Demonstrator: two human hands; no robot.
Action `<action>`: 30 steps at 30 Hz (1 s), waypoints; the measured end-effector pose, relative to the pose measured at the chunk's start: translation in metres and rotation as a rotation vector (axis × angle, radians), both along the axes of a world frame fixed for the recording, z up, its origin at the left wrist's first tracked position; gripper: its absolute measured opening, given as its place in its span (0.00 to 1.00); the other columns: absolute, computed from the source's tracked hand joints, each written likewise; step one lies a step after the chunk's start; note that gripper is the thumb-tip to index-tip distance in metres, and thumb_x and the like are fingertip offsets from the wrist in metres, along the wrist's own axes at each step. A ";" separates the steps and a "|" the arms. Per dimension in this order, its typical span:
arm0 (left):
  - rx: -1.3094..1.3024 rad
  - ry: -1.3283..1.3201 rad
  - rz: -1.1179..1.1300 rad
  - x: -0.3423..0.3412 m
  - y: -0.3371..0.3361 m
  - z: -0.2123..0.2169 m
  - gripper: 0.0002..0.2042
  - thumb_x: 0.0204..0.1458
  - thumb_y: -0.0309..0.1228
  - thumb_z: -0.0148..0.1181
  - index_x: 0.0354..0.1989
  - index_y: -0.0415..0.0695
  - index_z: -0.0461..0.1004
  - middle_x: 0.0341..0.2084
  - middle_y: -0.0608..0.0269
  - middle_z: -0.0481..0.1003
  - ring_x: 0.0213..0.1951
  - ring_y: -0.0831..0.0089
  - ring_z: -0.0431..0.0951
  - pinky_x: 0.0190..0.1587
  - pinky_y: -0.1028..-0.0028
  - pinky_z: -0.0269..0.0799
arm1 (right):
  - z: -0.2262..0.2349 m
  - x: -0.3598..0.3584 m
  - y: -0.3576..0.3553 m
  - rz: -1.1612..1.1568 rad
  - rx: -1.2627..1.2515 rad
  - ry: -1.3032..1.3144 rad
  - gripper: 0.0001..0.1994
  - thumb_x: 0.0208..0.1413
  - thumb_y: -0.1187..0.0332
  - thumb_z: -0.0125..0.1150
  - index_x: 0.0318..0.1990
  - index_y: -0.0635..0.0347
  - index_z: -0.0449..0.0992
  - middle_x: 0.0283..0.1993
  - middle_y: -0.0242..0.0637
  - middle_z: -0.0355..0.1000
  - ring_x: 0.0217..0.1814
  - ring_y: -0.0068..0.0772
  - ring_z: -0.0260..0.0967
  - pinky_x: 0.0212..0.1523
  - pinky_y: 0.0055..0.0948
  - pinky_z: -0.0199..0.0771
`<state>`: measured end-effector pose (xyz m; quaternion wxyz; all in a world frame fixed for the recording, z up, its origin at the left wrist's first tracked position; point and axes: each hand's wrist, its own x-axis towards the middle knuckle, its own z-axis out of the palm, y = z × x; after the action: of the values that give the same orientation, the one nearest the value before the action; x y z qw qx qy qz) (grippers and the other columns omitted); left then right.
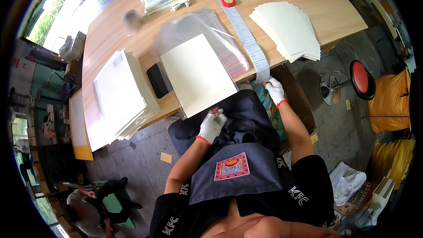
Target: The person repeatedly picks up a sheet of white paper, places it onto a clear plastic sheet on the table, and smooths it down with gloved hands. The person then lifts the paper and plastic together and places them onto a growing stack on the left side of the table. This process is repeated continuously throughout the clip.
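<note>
Here — left white-gloved hand (pixel 212 124) pinches the near edge of the cream rectangular card (pixel 197 74) at the wooden table's (pixel 110 35) front edge | right white-gloved hand (pixel 275 90) grips the hanging white label strip (pixel 246 39) — front edge too.

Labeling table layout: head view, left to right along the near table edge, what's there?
Stack of white sheets → black phone → cream card → label strip → fanned cream sheets.

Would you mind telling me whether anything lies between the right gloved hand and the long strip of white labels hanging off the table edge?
Nothing visible does: the right gloved hand already touches the hanging end of the long strip of white labels.
</note>
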<state>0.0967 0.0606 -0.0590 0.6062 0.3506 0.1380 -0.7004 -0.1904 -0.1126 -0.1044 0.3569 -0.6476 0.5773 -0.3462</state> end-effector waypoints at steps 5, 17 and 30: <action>-0.181 -0.402 -0.577 -0.038 -0.037 0.059 0.23 0.55 0.39 0.54 0.57 0.46 0.60 0.46 0.61 0.71 0.27 0.75 0.73 0.32 0.73 0.72 | 0.076 0.008 0.034 0.118 0.064 -0.200 0.09 0.41 0.79 0.61 0.29 0.63 0.66 0.39 0.33 0.73 0.28 0.18 0.58 0.32 0.22 0.62; -0.316 -0.479 -0.760 -0.094 -0.081 0.102 0.09 0.50 0.31 0.53 0.37 0.41 0.68 0.18 0.64 0.69 0.11 0.80 0.64 0.13 0.78 0.63 | 0.198 0.010 0.092 0.290 -0.744 0.458 0.13 0.27 0.67 0.70 0.25 0.53 0.73 0.37 0.32 0.69 0.47 0.40 0.64 0.52 0.40 0.62; -0.007 -0.327 0.058 0.065 0.022 0.037 0.08 0.53 0.35 0.56 0.33 0.43 0.70 0.18 0.69 0.68 0.15 0.81 0.66 0.22 0.77 0.68 | 0.193 0.069 0.069 0.509 0.054 -0.400 0.08 0.48 0.77 0.56 0.37 0.65 0.74 0.46 0.36 0.69 0.37 0.20 0.66 0.42 0.20 0.64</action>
<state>0.1617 0.0827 -0.0217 0.6416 0.4537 0.0451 -0.6168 -0.1213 -0.0431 0.0888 0.5556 -0.6805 0.3242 -0.3508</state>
